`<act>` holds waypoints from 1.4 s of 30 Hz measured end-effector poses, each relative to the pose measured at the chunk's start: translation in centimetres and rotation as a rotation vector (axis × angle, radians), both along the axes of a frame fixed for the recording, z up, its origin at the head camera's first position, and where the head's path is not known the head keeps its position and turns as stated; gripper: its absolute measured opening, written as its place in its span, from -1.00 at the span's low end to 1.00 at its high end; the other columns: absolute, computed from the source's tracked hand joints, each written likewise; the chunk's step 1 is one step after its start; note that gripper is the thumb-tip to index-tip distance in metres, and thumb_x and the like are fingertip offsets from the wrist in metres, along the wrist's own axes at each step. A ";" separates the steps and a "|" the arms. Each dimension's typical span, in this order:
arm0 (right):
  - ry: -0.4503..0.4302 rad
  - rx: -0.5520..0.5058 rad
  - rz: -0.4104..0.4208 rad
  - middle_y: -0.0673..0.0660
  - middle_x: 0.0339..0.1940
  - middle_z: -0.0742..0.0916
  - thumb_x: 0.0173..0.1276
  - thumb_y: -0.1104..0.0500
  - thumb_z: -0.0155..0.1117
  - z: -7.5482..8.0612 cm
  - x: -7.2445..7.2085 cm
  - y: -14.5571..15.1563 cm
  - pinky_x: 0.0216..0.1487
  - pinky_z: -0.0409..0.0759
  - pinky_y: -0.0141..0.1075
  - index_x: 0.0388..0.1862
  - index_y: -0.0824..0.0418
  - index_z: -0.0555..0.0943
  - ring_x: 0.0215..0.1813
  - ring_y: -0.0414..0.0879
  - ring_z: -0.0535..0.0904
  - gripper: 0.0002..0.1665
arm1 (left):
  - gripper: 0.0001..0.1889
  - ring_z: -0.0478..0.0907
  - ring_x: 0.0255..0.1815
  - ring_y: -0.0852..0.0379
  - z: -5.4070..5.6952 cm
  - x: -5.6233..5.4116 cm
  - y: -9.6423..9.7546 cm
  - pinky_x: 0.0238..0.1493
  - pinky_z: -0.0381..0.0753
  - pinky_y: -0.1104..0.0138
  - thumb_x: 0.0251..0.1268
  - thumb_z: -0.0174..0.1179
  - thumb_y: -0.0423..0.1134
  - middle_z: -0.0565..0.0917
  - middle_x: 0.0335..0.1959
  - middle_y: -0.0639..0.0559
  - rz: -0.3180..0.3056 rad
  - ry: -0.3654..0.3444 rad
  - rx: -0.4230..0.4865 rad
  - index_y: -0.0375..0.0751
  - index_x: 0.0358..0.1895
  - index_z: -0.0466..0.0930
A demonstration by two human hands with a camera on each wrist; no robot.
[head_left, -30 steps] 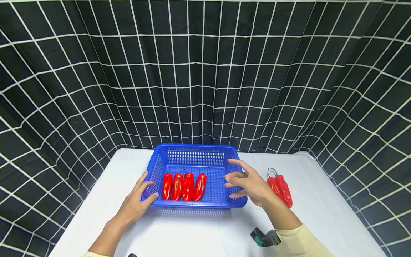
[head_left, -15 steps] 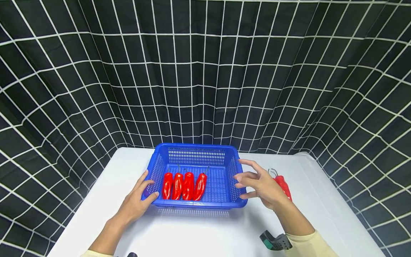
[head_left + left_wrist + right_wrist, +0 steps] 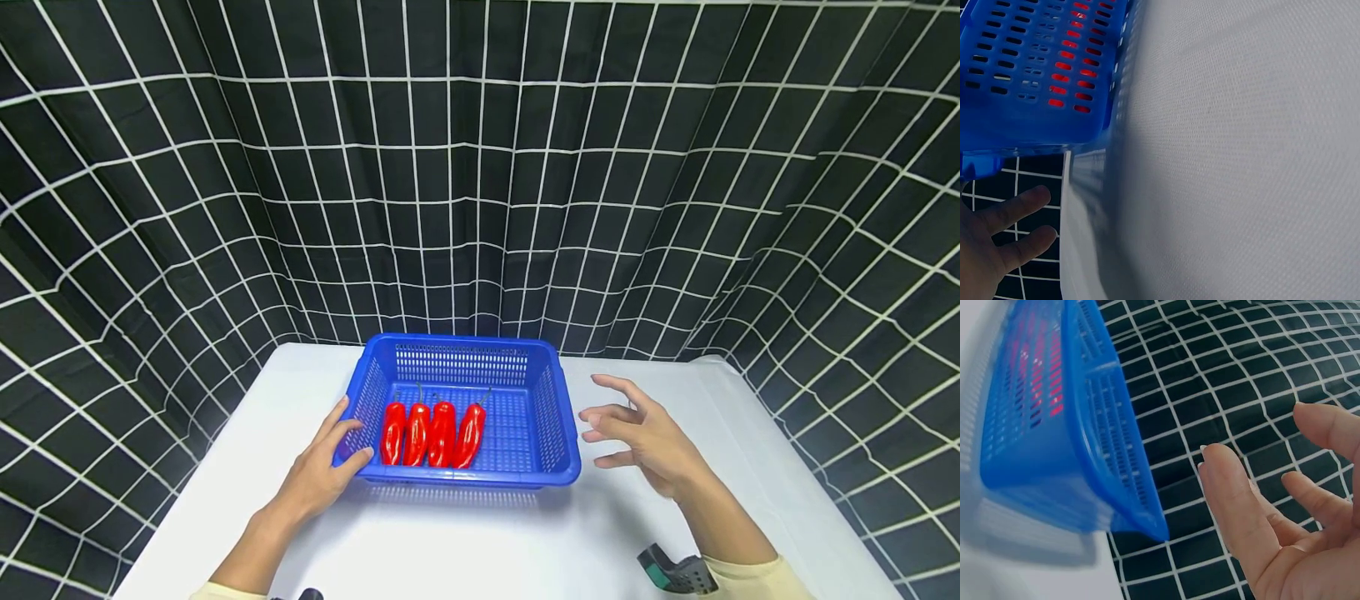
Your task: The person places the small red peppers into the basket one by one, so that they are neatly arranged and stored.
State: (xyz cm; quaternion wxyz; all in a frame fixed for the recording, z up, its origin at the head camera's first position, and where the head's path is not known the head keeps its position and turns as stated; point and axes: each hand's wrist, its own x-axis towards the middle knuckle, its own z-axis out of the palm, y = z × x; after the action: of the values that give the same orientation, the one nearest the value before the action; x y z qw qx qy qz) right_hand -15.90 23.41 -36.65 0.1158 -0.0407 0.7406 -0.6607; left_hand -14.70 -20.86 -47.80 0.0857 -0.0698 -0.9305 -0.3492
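Observation:
A blue plastic basket (image 3: 558, 479) with slotted walls sits on the white table. Several glossy red peppers (image 3: 441, 435) lie side by side in its left half, stems pointing to the back. At the front left corner is my left hand (image 3: 318, 471), fingers spread along the rim and thumb reaching over the front edge. The left wrist view catches two of its fingers (image 3: 1021, 209) stretched out below the basket. Off the basket's right side hovers my right hand (image 3: 648, 437), fingers loosely bent and apart, holding nothing. The right hand and forearm hide the spot where two more peppers were lying.
White cloth covers the table (image 3: 450, 542). A black curtain with a white grid (image 3: 480, 208) rises behind it and on both sides. A dark strap with a device (image 3: 678, 573) hangs at the right wrist.
My right hand has moved right, from over the basket's right wall to beside it, and now covers the peppers on the table. The left hand has stayed at the corner.

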 end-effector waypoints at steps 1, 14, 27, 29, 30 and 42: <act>-0.001 -0.002 0.000 0.36 0.07 0.61 0.29 0.16 0.36 0.0 0.0 0.2 -0.24 0.65 0.11 0.48 0.04 0.17 -0.04 0.20 0.62 -0.15 | -0.49 0.10 0.43 -0.31 0.0 0.0 0.0 0.15 0.22 -0.33 0.34 0.11 0.11 -0.02 0.55 0.01 0.000 -0.001 -0.001 -0.07 0.24 0.45; 0.047 0.078 -0.051 0.45 0.14 0.55 0.31 0.14 0.35 -0.5 0.2 2.9 -0.26 0.64 0.13 0.50 0.05 0.12 -0.08 0.17 0.66 -0.12 | -0.48 0.07 0.44 -0.31 0.2 0.0 0.0 0.17 0.21 -0.32 0.34 0.13 0.09 -0.02 0.55 -0.04 -0.002 0.003 -0.017 -0.11 0.24 0.44; 0.045 0.146 -0.060 0.47 0.20 0.49 0.29 0.12 0.36 -0.8 0.2 5.6 -0.24 0.65 0.09 0.50 0.05 0.11 0.08 0.27 0.53 -0.10 | -0.48 0.09 0.43 -0.31 0.2 0.1 0.0 0.15 0.23 -0.32 0.34 0.13 0.09 -0.01 0.55 -0.05 -0.008 0.010 -0.016 -0.11 0.25 0.44; 0.047 0.157 -0.058 0.47 0.23 0.47 0.27 0.10 0.37 -0.9 0.2 5.9 -0.23 0.65 0.09 0.51 0.05 0.10 0.16 0.35 0.44 -0.08 | -0.48 0.09 0.43 -0.32 0.2 0.1 0.0 0.15 0.23 -0.32 0.34 0.13 0.09 -0.01 0.55 -0.05 -0.007 0.013 -0.015 -0.11 0.25 0.45; 0.045 0.160 -0.057 0.47 0.24 0.46 0.26 0.09 0.38 -1.0 0.2 6.0 -0.22 0.65 0.09 0.51 0.05 0.09 0.20 0.39 0.39 -0.07 | -0.48 0.09 0.43 -0.32 0.3 0.1 0.0 0.15 0.23 -0.32 0.34 0.13 0.09 -0.01 0.54 -0.05 -0.007 0.014 -0.015 -0.12 0.25 0.45; 0.104 0.226 -0.062 0.50 0.29 0.39 0.27 0.07 0.37 -1.5 -0.3 8.7 -0.24 0.66 0.04 0.53 0.08 0.04 0.21 0.42 0.40 -0.03 | -0.48 0.09 0.43 -0.31 0.2 0.1 0.0 0.16 0.22 -0.32 0.34 0.14 0.09 0.00 0.54 -0.05 -0.012 0.021 -0.006 -0.12 0.24 0.45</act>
State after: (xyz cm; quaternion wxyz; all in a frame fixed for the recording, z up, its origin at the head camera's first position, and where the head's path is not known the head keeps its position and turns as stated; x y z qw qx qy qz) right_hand -16.16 32.07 -38.15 0.0604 -0.0386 0.8162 -0.5733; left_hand -14.57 -20.87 -47.59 0.0933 -0.0792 -0.9301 -0.3462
